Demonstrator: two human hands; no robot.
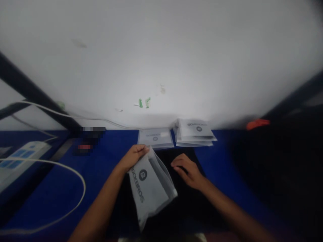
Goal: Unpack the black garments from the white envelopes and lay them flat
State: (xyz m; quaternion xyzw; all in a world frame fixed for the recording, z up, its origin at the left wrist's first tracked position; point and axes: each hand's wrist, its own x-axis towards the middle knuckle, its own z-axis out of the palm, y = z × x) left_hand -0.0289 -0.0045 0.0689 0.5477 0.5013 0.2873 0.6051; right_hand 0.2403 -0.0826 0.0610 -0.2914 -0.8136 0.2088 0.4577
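Observation:
My left hand (135, 156) pinches the top corner of a frosted zip bag (151, 188) printed with a logo and dark lettering. The bag hangs tilted over a black mat, its upper right edge slightly parted. To the right of the bag is my right hand (188, 169), its fingers bent and thumb near the forefinger; whether anything small is between them cannot be made out. Behind the hands, a flat printed bag (155, 137) lies on the blue table (219, 161), beside a stack of similar bags (196, 131).
A white power strip (24, 161) with blue parts lies at the left, crossed by a looping white cable (82, 188). A pixelated dark object (89, 139) is at the back left. An orange item (257, 124) rests on something black at the right. A white wall (161, 60) stands behind.

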